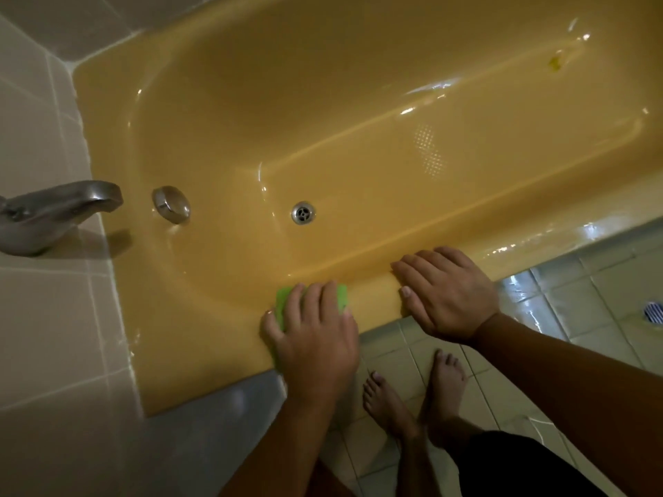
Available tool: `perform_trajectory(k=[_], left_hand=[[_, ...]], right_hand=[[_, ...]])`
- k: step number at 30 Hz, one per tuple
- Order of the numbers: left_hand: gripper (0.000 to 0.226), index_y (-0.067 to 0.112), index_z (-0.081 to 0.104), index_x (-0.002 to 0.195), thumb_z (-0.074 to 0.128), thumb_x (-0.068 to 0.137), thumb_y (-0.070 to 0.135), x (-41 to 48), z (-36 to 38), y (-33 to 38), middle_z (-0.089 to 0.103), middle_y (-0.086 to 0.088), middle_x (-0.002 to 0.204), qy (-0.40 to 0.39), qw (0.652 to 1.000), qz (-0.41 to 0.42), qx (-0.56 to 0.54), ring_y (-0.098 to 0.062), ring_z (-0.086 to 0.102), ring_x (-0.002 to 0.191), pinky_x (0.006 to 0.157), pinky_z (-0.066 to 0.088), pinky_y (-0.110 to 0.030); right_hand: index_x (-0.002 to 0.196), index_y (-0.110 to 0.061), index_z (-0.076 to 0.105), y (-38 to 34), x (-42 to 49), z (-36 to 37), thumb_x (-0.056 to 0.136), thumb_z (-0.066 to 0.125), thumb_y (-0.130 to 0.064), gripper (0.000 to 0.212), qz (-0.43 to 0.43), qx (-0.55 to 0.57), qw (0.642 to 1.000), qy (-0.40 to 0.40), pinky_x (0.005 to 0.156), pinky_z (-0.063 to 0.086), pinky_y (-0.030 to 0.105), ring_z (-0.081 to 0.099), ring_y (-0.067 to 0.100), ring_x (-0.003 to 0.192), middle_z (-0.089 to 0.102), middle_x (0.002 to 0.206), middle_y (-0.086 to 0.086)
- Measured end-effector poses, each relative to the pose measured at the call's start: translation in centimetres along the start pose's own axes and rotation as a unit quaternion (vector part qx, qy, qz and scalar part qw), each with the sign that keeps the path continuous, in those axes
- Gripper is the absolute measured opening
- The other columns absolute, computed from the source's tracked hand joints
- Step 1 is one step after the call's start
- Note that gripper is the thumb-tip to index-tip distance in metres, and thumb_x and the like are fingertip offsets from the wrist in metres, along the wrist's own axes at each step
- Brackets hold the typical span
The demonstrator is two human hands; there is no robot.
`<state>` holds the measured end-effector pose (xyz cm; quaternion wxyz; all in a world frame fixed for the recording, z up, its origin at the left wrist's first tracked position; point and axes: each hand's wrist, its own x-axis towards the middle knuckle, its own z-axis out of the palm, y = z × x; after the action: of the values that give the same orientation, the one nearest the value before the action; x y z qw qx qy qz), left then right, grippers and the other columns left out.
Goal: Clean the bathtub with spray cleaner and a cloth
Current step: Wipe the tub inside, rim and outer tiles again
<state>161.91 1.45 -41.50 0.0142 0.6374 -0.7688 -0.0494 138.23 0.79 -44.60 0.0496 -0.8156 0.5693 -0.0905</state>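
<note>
A yellow bathtub [222, 113] fills most of the view, its near rim running from lower left to right. My left hand [312, 335] lies on a bright green cloth [283, 299] on the near rim, fingers spread over it and pressing it down. Only the cloth's far edge shows beyond my fingers. My right hand [448, 292] rests flat on the same rim just to the right, fingers pointing left, holding nothing. No spray bottle is in view.
A metal faucet [53, 209] sticks out from the tiled ledge at left. An overflow knob [171, 204] and the drain [303, 212] sit in the tub's near end. My bare feet [412, 399] stand on wet floor tiles, with a floor drain [653, 312] at right.
</note>
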Motion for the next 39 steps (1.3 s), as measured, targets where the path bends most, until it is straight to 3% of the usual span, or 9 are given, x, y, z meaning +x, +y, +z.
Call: perform_trajectory(k=[4,7,11,14,18,21,28,33,39], left_hand=[[0.043,0.023,0.055,0.138,0.04,0.103,0.044,4.0,0.4,7.2,0.061,0.001,0.137,-0.028,0.994,0.091,-0.046,-0.026,0.052,0.132,0.106,0.036,-0.058],[0.044,0.024,0.054,0.142,0.038,0.105,0.043,4.0,0.1,5.4,0.06,0.004,0.139,-0.053,0.99,0.122,-0.049,-0.021,0.052,0.132,0.103,0.039,-0.052],[0.045,0.02,0.059,0.139,0.04,0.103,0.04,1.7,-0.1,-0.7,0.064,-0.001,0.136,-0.031,0.998,0.049,-0.024,-0.024,0.055,0.13,0.101,0.04,-0.054],[0.043,0.02,0.06,0.136,0.045,0.101,0.039,1.7,0.1,1.9,0.065,-0.001,0.133,-0.028,1.0,0.001,0.0,-0.025,0.057,0.125,0.1,0.039,-0.055],[0.043,0.024,0.054,0.138,0.038,0.104,0.043,5.4,0.8,10.6,0.062,0.003,0.133,-0.051,0.992,0.109,-0.031,-0.021,0.055,0.121,0.099,0.039,-0.052],[0.043,0.024,0.052,0.14,0.035,0.106,0.044,6.5,1.0,11.0,0.061,0.006,0.134,-0.07,0.983,0.162,-0.045,-0.019,0.054,0.121,0.093,0.042,-0.047],[0.042,0.019,0.058,0.135,0.044,0.101,0.039,3.5,0.7,8.0,0.064,-0.002,0.131,-0.037,0.998,0.057,-0.011,-0.027,0.058,0.122,0.097,0.041,-0.054],[0.042,0.024,0.054,0.137,0.04,0.103,0.044,6.9,1.4,15.8,0.062,0.002,0.131,-0.053,0.987,0.151,-0.034,-0.023,0.055,0.119,0.094,0.042,-0.051],[0.044,0.02,0.057,0.139,0.043,0.104,0.043,5.0,1.7,12.1,0.062,-0.001,0.135,-0.016,0.988,0.149,-0.025,-0.024,0.057,0.122,0.094,0.043,-0.051]], right_hand=[[0.12,-0.006,0.068,1.1,-0.6,0.2,0.105,0.037,-0.033,0.044,0.017,-0.01,0.999,0.042,0.099,0.046,0.049,0.066,0.036,0.107,0.07,0.121,0.014],[0.127,-0.008,0.067,3.4,-1.2,-0.4,0.106,0.035,-0.036,0.048,0.001,-0.019,0.999,0.026,0.1,0.046,0.05,0.065,0.035,0.109,0.07,0.123,0.014],[0.131,-0.01,0.067,6.2,-2.1,-0.8,0.103,0.039,-0.036,0.047,-0.014,-0.039,0.999,0.031,0.099,0.047,0.049,0.065,0.034,0.11,0.07,0.124,0.012],[0.13,-0.011,0.067,6.6,-2.4,-0.5,0.102,0.04,-0.036,0.046,-0.005,-0.039,0.998,0.044,0.1,0.046,0.048,0.065,0.034,0.11,0.07,0.123,0.011],[0.125,-0.009,0.068,7.3,-2.8,-0.4,0.102,0.041,-0.035,0.044,0.005,-0.033,0.997,0.072,0.101,0.048,0.049,0.066,0.033,0.109,0.07,0.122,0.011],[0.126,-0.008,0.066,8.7,-3.0,-0.8,0.104,0.035,-0.036,0.048,-0.024,-0.034,0.998,0.056,0.1,0.049,0.048,0.066,0.034,0.107,0.069,0.121,0.013],[0.128,-0.01,0.068,11.7,-4.0,-1.3,0.102,0.036,-0.037,0.049,-0.007,-0.05,0.996,0.075,0.099,0.049,0.047,0.067,0.033,0.104,0.071,0.118,0.011],[0.126,-0.011,0.068,12.7,-4.6,-1.2,0.103,0.035,-0.037,0.048,0.009,-0.048,0.995,0.083,0.1,0.049,0.048,0.067,0.033,0.104,0.07,0.118,0.01],[0.127,-0.012,0.069,15.6,-5.4,-1.5,0.101,0.038,-0.038,0.048,-0.008,-0.058,0.994,0.093,0.1,0.048,0.046,0.067,0.031,0.103,0.071,0.117,0.008]])
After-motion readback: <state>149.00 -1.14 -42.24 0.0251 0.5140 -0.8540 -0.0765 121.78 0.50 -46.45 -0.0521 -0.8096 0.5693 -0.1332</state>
